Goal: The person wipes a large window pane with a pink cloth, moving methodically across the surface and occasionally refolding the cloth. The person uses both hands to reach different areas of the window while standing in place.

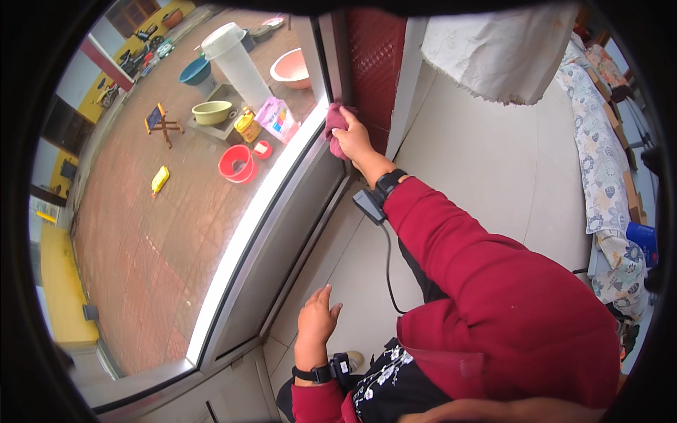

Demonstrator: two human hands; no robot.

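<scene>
My right hand (pixel 355 138) presses a folded dark pink cloth (pixel 337 129) against the metal frame of a glazed door (pixel 296 153), near the corner where the frame meets an upright bar. My left hand (pixel 317 317) is raised with nothing in it, its thumb apart from the fingers, a little away from the door's lower grey panel (pixel 285 232). Both wrists carry black straps with devices; a cable hangs from the one on the right wrist.
A white frayed cloth (pixel 497 53) hangs at the top. A bed with a floral cover (pixel 595 137) stands at the right. Through the glass show a red bucket (pixel 238 165), a green basin (pixel 211 112), a folding stool (pixel 161 124) and a yellow bottle (pixel 159 180) on the paving.
</scene>
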